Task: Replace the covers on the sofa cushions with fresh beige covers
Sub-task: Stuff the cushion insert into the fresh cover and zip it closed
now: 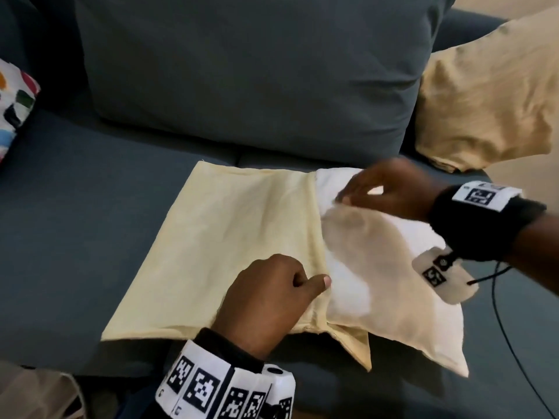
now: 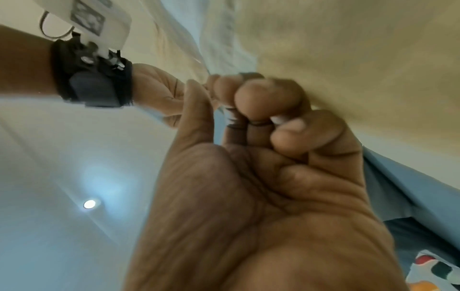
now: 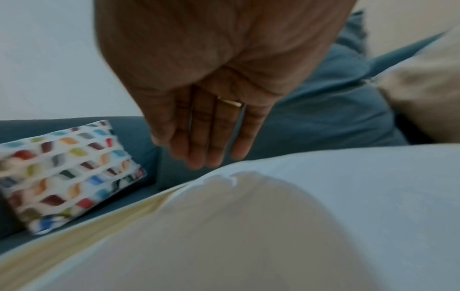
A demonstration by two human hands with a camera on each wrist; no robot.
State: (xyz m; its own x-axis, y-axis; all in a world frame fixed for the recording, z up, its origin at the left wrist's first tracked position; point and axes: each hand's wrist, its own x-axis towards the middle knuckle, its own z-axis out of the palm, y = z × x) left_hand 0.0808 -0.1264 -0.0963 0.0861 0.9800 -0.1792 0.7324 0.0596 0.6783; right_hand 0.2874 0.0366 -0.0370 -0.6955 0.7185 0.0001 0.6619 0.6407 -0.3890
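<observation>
Nearest the viewer, the person's left hand [image 1: 266, 300] sits curled at the near open edge of a flat pale-yellow beige fabric cushion cover [image 1: 230, 243], thumb pressed on the hem; whether the fingers [image 2: 261, 98] actually pinch the cloth cannot be told. The cover lies on the dark blue sofa seat [image 1: 75, 207], with bare seat to its left. A white cushion insert [image 1: 378, 267] pokes out of the cover's right opening, its corner reaching the seat's front edge. The right hand [image 1: 390, 192] hovers at the insert's far edge, fingers straight and relaxed, holding nothing. Beyond, a tan covered cushion [image 1: 490, 95] leans at the right, and a multicoloured patterned cushion [image 1: 15, 95] sits far left.
</observation>
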